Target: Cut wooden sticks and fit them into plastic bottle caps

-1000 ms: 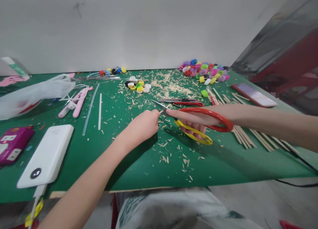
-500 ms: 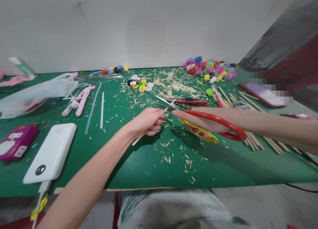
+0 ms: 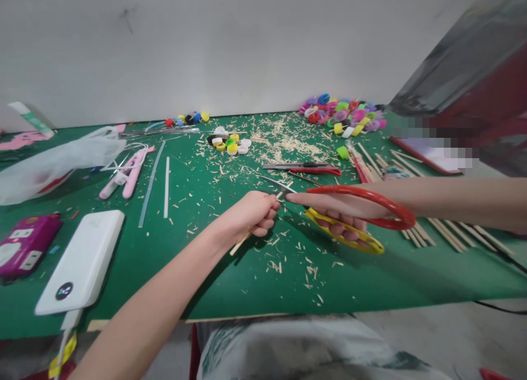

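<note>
A thin wooden stick (image 3: pixel 240 245) runs through my closed left hand (image 3: pixel 256 214), its far tip poking out beyond the thumb. My right hand (image 3: pixel 337 212) is wrapped round a pair of scissors (image 3: pixel 373 205) with one red and one yellow handle. The scissor blades point left and lie against the stick's far end, close to my left fingertips. Pale wood shavings (image 3: pixel 276 267) are scattered on the green tabletop (image 3: pixel 230 286) below both hands. Just behind the blades lies a red utility knife (image 3: pixel 317 168).
Colourful bottle caps (image 3: pixel 343 115) are heaped at the back right, with a smaller cap group (image 3: pixel 230 144) at centre. More sticks (image 3: pixel 448 234) and a phone (image 3: pixel 428 154) lie right. On the left are a white power bank (image 3: pixel 82 262), a purple socket block (image 3: pixel 28 242) and a plastic bag (image 3: pixel 61 163).
Both hands have shifted slightly down in the picture. The scissor handles have spread wider apart, while the blades stay at the stick's far end. The view has moved a little.
</note>
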Available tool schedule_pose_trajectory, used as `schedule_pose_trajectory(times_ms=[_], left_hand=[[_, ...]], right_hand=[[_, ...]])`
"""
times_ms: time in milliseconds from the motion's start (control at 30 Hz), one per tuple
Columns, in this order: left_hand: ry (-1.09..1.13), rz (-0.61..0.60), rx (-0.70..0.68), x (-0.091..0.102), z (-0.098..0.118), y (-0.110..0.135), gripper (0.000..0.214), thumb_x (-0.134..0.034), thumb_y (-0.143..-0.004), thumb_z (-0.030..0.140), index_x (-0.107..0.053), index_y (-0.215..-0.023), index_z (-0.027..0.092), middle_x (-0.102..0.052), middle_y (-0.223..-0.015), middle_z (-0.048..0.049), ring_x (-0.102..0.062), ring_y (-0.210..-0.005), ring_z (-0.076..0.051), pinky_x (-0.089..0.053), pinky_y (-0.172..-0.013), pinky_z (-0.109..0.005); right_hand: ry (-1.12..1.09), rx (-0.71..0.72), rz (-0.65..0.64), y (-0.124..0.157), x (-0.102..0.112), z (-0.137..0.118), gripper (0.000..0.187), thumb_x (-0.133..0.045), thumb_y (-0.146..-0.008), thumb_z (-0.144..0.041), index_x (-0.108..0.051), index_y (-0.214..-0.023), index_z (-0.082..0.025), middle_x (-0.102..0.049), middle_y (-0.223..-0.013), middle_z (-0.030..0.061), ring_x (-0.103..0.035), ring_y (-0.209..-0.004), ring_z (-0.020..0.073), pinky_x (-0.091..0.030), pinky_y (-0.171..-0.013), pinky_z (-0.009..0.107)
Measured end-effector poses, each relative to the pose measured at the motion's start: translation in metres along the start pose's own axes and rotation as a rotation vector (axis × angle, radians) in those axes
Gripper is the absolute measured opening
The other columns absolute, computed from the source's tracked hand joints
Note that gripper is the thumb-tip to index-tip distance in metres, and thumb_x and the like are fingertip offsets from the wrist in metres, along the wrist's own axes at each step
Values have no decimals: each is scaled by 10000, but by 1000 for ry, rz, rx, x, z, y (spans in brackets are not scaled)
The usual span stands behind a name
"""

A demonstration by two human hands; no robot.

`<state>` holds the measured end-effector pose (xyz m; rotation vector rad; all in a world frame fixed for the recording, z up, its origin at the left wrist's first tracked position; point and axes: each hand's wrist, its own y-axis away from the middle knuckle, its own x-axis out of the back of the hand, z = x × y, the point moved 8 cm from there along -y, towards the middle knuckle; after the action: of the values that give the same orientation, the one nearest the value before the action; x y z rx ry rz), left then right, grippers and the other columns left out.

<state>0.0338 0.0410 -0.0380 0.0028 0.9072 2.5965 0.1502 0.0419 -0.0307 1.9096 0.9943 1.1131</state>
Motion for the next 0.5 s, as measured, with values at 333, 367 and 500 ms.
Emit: schedule_pose_trajectory(times_ms=[333, 367, 500], left_hand=[[-365, 74, -129, 6, 6, -5, 275, -292, -931, 268, -412, -693, 201, -269, -462, 79, -245, -331, -62, -202, -383, -203], [-467, 95, -171, 7, 8, -5, 276, -297, -926, 269, -431, -695, 201, -299, -461, 69, -284, -341, -77, -245, -399, -218], [-946, 261, -412, 6, 27, 8, 268, -332, -901, 196, -515, -707, 170, -515, -616, -26, -473, -537, -129, -387, -567, -272]], right_hand=[[26, -11, -17, 14, 5, -5, 787, -191, -729, -861, -538, -544, -180, -572, -561, 79, -548, -514, 146, -452, -519, 269], [22, -9, -18, 16, 6, -5, 761, -254, -724, -856, -570, -589, -177, -607, -616, 85, -554, -532, 143, -467, -549, 272], [39, 23, 29, 24, 9, -10, 701, -351, -668, -864, -584, -635, -204, -657, -721, 94, -557, -545, 148, -514, -657, 319]])
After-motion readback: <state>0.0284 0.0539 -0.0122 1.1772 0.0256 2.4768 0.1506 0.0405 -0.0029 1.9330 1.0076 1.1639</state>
